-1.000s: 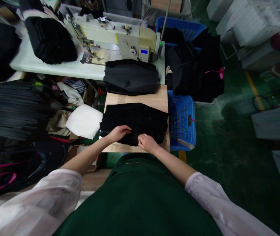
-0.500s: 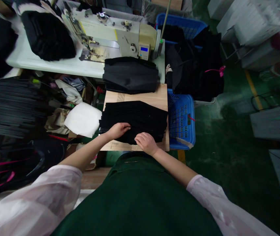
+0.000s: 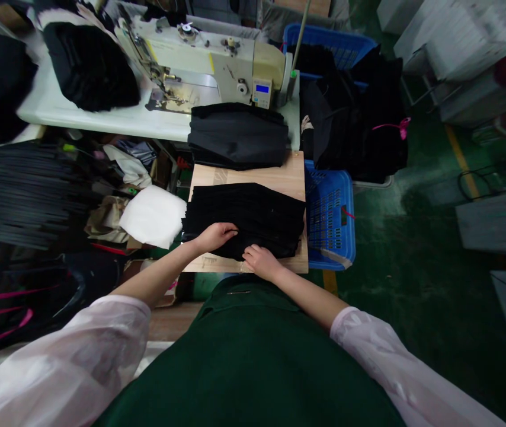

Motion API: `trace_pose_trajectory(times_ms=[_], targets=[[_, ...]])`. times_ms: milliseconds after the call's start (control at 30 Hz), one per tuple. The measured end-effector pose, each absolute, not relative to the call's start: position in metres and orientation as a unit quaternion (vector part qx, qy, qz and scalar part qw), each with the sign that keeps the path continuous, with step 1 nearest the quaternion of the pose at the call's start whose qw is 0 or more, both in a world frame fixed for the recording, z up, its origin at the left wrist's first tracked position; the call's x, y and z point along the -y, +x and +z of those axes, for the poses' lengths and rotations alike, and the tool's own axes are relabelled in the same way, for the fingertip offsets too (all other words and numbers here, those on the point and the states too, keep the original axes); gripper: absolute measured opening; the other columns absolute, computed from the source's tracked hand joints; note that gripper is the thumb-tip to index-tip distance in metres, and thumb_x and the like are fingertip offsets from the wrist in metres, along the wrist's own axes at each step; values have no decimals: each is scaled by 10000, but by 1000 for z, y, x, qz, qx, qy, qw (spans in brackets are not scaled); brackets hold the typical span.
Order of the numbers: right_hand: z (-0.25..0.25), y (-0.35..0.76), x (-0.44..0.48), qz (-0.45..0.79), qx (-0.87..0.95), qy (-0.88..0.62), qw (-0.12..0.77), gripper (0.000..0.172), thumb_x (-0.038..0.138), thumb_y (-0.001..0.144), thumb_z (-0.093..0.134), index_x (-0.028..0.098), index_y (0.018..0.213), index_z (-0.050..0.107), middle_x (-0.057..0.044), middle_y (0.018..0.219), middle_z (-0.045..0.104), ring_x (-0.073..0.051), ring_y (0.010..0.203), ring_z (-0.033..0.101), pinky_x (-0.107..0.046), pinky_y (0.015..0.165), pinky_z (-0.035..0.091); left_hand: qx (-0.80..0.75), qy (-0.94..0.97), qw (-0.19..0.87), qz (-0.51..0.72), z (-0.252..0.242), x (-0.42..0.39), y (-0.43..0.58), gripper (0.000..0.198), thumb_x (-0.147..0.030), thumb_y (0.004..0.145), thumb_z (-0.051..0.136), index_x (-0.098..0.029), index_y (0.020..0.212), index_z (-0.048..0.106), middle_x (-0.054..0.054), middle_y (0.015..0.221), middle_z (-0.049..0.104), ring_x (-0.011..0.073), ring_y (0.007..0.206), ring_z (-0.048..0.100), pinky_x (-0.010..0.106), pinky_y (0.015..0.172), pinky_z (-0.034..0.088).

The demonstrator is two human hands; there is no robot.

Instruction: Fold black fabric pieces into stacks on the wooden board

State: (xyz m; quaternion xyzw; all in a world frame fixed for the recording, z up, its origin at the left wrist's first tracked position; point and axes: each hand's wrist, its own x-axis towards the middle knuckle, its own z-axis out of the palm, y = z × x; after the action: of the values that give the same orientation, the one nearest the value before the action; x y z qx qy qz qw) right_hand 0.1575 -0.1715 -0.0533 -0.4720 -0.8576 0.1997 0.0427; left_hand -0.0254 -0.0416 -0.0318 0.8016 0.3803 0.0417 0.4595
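A stack of black cut fabric pieces [image 3: 253, 207] lies on the wooden board [image 3: 275, 176] in front of me. My left hand [image 3: 217, 235] rests over the stack's near left part, its thumb and fingers pinched together on the black fabric. Close by on the right, my right hand [image 3: 259, 260] is at the stack's near edge, fingers bent and pressed together; what lies under its fingertips is hidden. Behind this stack, a folded dark grey fabric bundle [image 3: 238, 137] lies across the board and the sewing table.
A sewing machine [image 3: 191, 59] stands beyond the bundle. Blue crates [image 3: 342, 237] and a heap of black fabric [image 3: 346, 124] are on the right. Left are a white cloth [image 3: 154, 216], piled black pieces [image 3: 90, 68] and dark strips [image 3: 13, 196].
My right hand has turned slightly and lowered its fingers toward the near edge of the stack. The left hand keeps its pinch, and the whole view has shifted slightly.
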Motion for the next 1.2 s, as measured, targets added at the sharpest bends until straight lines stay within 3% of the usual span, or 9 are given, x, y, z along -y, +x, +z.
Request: trace_pose_trajectory(times_ms=[233,467,667,800,933,1067,1200], targets=[[-51,154,174,186,854,-486,11,137,205,929,512,144,920,634,-107,997,614,-219,952,498,-308,736,427,-376,791,472,98,-32,46,-29,136,-165,767,454,-188,858,553,-15,752,591,135,691,561,249,687,462],[-49,149,175,206,813,-544,37,69,176,885,526,154,900,591,-94,963,613,-221,933,522,-306,725,431,-298,823,479,60,-34,42,-31,330,-40,706,370,-181,726,668,12,797,668,145,828,625,272,840,468],[-50,157,169,280,734,-607,123,100,109,890,481,177,909,552,-39,868,620,-171,833,567,-268,743,436,-283,838,466,8,-30,46,-33,272,-181,819,481,-204,958,713,37,975,704,167,923,643,274,862,482],[-54,158,164,271,727,-614,147,107,103,905,467,166,922,551,-59,882,625,-186,859,576,-288,781,453,-283,860,424,-18,-27,51,-31,218,-340,790,634,-213,946,717,53,960,697,199,892,646,273,810,486],[-52,158,164,257,726,-609,191,158,104,925,423,155,977,564,-80,916,620,-198,905,572,-309,823,464,-286,871,398,-14,-28,53,-27,178,-299,845,559,-212,881,710,49,896,687,185,852,642,261,794,482],[-40,164,173,205,756,-580,222,205,106,930,409,144,1008,595,-109,1031,608,-207,1010,541,-344,910,433,-293,880,374,8,-21,51,-26,248,-303,906,464,-206,993,674,55,954,692,184,882,639,271,815,481],[-33,167,181,194,813,-520,177,209,187,957,440,167,1063,619,-98,1078,612,-205,1024,526,-352,904,421,-291,888,353,42,-10,43,-26,305,-322,946,389,-205,1085,634,60,1034,683,186,935,636,284,839,484]])
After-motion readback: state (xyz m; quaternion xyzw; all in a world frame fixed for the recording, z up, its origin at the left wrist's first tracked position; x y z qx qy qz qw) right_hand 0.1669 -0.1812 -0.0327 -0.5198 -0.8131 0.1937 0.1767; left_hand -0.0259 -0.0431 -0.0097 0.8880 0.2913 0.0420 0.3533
